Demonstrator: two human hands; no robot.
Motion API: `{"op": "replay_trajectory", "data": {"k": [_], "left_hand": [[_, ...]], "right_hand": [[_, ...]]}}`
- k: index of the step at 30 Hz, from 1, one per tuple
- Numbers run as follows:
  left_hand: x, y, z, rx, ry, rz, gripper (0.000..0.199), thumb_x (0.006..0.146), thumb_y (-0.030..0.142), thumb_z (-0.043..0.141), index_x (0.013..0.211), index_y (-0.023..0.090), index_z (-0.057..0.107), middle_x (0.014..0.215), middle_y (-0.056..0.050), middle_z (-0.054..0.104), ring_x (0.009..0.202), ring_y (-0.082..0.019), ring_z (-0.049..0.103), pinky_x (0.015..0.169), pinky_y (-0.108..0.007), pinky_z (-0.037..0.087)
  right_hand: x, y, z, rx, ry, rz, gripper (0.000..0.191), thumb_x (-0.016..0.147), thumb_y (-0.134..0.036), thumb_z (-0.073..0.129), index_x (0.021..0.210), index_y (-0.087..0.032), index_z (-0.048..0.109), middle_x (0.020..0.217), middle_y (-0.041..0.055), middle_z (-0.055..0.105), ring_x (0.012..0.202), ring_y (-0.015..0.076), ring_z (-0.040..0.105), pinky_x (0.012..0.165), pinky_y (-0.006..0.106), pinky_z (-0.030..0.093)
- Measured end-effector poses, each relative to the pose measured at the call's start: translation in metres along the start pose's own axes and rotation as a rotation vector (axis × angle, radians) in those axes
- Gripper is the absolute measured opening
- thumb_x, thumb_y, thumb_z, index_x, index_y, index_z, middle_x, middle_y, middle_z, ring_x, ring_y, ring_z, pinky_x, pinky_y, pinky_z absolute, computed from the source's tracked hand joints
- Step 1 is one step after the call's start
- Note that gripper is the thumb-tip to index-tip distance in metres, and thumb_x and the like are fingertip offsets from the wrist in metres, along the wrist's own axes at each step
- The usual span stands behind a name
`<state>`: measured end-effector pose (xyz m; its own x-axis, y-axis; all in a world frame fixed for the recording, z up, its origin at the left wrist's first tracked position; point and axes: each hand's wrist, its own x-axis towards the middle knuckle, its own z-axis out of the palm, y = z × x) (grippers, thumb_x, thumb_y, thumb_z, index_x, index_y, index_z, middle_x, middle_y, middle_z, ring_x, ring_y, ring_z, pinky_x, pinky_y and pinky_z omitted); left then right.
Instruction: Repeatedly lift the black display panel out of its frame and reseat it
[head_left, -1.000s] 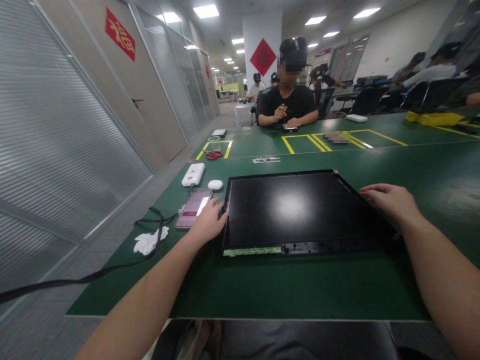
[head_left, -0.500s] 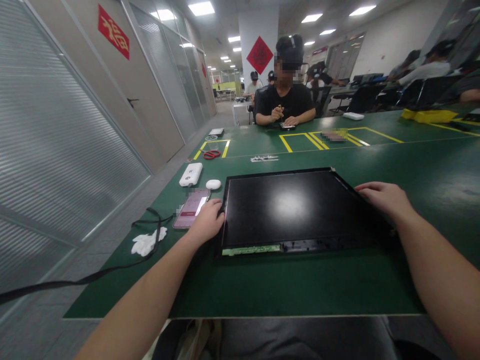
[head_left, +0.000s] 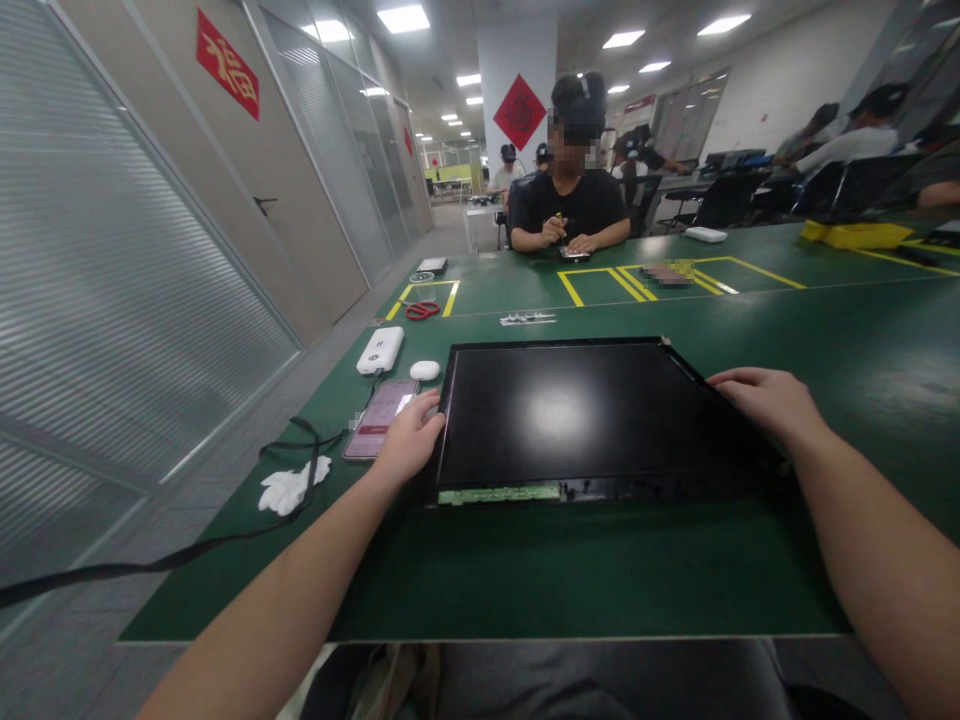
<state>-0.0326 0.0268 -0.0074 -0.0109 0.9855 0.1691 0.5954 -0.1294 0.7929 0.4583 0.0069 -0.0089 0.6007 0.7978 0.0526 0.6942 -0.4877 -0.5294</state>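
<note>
A black LCD screen panel (head_left: pixel 525 430) lies in front of me, with a green circuit board strip (head_left: pixel 499 494) along its near left edge. My left hand (head_left: pixel 411 436) grips the panel's left edge, the thumb near the rim. On the opposite side my right hand (head_left: pixel 769 405) holds the right edge, fingers closed around the frame. The fingertips under the rim are hidden on both sides. Just left of my left hand lies a phone (head_left: pixel 375 425) with its display lit.
Beyond the phone are a white power bank (head_left: pixel 381 351), a white earbud case (head_left: pixel 425 370) and red-handled scissors (head_left: pixel 422 311). Crumpled tissue (head_left: pixel 289 490) and a black strap (head_left: pixel 187 553) lie at left. Small screws or parts on a strip (head_left: pixel 527 319) sit behind the panel. A co-worker (head_left: pixel 570 205) sits opposite.
The panel's near edge has shifted slightly up and left in view, and the light reflection on it has slid left. Both hands stay on its sides.
</note>
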Motion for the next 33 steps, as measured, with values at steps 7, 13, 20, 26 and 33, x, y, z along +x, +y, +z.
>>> {"op": "replay_trajectory", "data": {"k": [7, 13, 20, 26, 33], "left_hand": [[-0.014, 0.028, 0.002, -0.604, -0.032, -0.433, 0.056, 0.078, 0.008, 0.066, 0.133, 0.014, 0.066, 0.068, -0.004, 0.075, 0.049, -0.018, 0.067, 0.053, -0.028, 0.057], [-0.012, 0.032, 0.007, -0.796, 0.048, -0.521, 0.046, 0.074, -0.005, 0.063, 0.116, 0.011, 0.072, 0.075, -0.006, 0.078, 0.054, -0.017, 0.071, 0.051, -0.024, 0.057], [-0.010, 0.029, 0.010, -0.927, 0.078, -0.553, 0.048, 0.073, -0.001, 0.069, 0.119, 0.012, 0.072, 0.085, -0.008, 0.081, 0.065, -0.020, 0.076, 0.055, -0.026, 0.061], [-0.008, 0.021, 0.011, -0.942, 0.048, -0.520, 0.065, 0.074, 0.007, 0.078, 0.136, 0.018, 0.064, 0.099, -0.009, 0.081, 0.078, -0.025, 0.079, 0.063, -0.030, 0.064], [-0.011, 0.024, 0.007, -0.961, 0.058, -0.507, 0.087, 0.072, 0.006, 0.081, 0.151, 0.029, 0.050, 0.110, -0.005, 0.080, 0.078, -0.022, 0.079, 0.065, -0.030, 0.065]], "right_hand": [[0.005, 0.004, 0.002, -0.015, 0.018, -0.037, 0.024, 0.073, -0.034, 0.061, 0.083, -0.028, 0.081, 0.093, 0.0046, 0.076, 0.090, 0.0250, 0.066, 0.084, 0.036, 0.049], [0.006, 0.006, 0.004, -0.042, 0.005, -0.055, 0.024, 0.075, -0.034, 0.061, 0.087, -0.028, 0.081, 0.094, 0.0043, 0.076, 0.088, 0.0238, 0.066, 0.081, 0.035, 0.050], [0.005, 0.005, 0.007, -0.109, -0.019, -0.091, 0.033, 0.068, -0.020, 0.062, 0.094, -0.026, 0.082, 0.082, 0.0044, 0.074, 0.073, 0.0192, 0.065, 0.068, 0.030, 0.050], [0.011, 0.011, 0.010, -0.120, -0.025, -0.118, 0.034, 0.068, -0.021, 0.062, 0.096, -0.026, 0.082, 0.076, 0.0033, 0.073, 0.069, 0.0190, 0.064, 0.066, 0.030, 0.049], [0.010, 0.011, 0.011, -0.131, -0.015, -0.136, 0.036, 0.067, -0.018, 0.061, 0.096, -0.025, 0.082, 0.076, 0.0037, 0.072, 0.068, 0.0182, 0.064, 0.062, 0.028, 0.047]]}}
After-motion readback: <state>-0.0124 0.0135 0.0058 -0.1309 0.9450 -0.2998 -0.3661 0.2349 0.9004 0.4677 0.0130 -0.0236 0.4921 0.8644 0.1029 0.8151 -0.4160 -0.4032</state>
